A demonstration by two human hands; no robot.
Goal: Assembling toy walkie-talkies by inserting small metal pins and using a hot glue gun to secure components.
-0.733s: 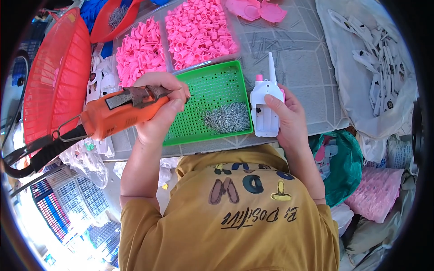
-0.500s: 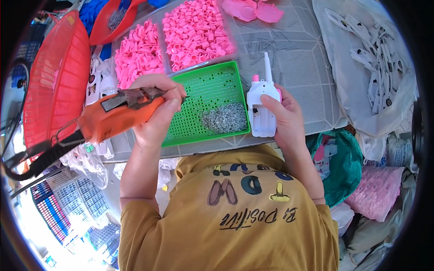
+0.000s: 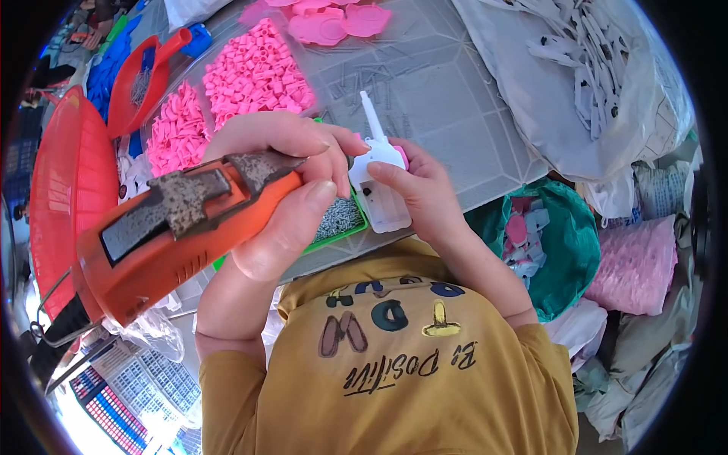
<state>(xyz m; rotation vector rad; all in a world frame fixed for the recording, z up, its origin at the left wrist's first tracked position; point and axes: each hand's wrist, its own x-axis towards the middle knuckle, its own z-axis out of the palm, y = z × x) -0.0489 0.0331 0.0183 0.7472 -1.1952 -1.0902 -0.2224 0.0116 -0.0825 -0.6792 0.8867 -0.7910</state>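
Note:
My left hand [image 3: 284, 182] is closed around an orange electric screwdriver [image 3: 144, 262] with worn dark tape on its body and a cable at its rear. The tool's tip end lies at the toy's upper left; the bit itself is hidden by my fingers. My right hand [image 3: 421, 182] grips a white toy phone [image 3: 389, 208] with an antenna, a pink edge and an open rectangular recess, thumb across its face. Below both hands is a green perforated tray [image 3: 334, 240], mostly covered by my left hand and tool, with small silver screws [image 3: 339, 218] in it.
Beyond the tray are small pink plastic parts [image 3: 262, 72] and flat pink pieces [image 3: 322, 26]. A red basket [image 3: 68, 189] and red scoop [image 3: 144, 91] stand left. At right are white parts in a bag [image 3: 584, 98] and a green bag [image 3: 565, 265] below the table edge.
My left hand has brought the screwdriver right and up against the toy phone, covering much of the tray. The view has shifted, and my right hand still holds the toy.

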